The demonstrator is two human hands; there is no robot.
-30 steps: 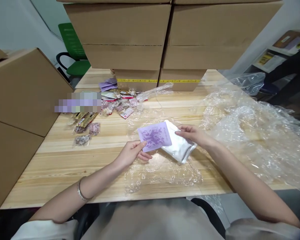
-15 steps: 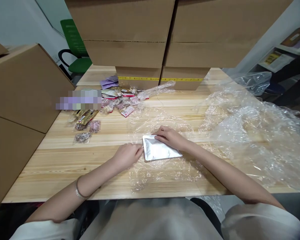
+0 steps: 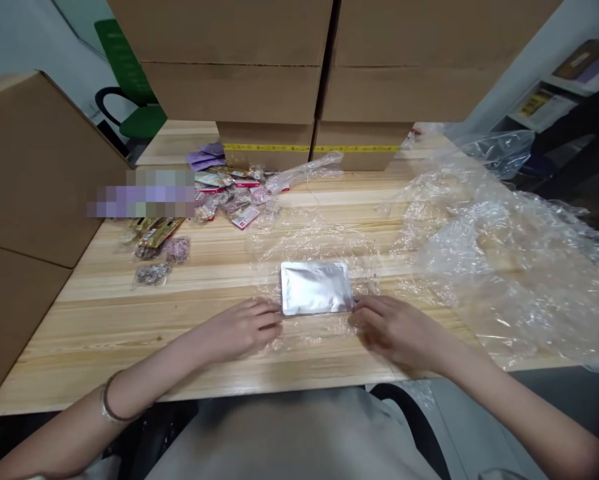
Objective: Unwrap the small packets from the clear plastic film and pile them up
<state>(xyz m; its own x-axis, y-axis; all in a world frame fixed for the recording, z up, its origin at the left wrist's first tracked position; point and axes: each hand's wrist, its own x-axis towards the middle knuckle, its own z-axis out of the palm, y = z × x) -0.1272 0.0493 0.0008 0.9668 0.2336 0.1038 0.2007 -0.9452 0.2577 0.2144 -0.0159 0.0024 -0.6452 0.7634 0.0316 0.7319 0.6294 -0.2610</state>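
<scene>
Far left of the silver pouch (image 3: 316,287) we have a plain brown cardboard box (image 3: 24,167). Beyond the pouch to the left lie glossy gold packets (image 3: 162,231), matte purple packets (image 3: 206,159) and a red-edged white packet (image 3: 246,217) (its print is too small for us to read). Our left hand (image 3: 239,329), fingers loosely bent, is at the pouch's left edge. The pouch, a smooth, shiny rectangle with flat borders, lies flat on crinkled clear film (image 3: 324,243). Behind it, yellow tape (image 3: 266,148) with illegible dark marks crosses the small boxes. Our right hand (image 3: 396,327) curls at its right edge; we cannot tell whether either hand pinches it. Farther right spreads rumpled, see-through plastic (image 3: 504,267).
</scene>
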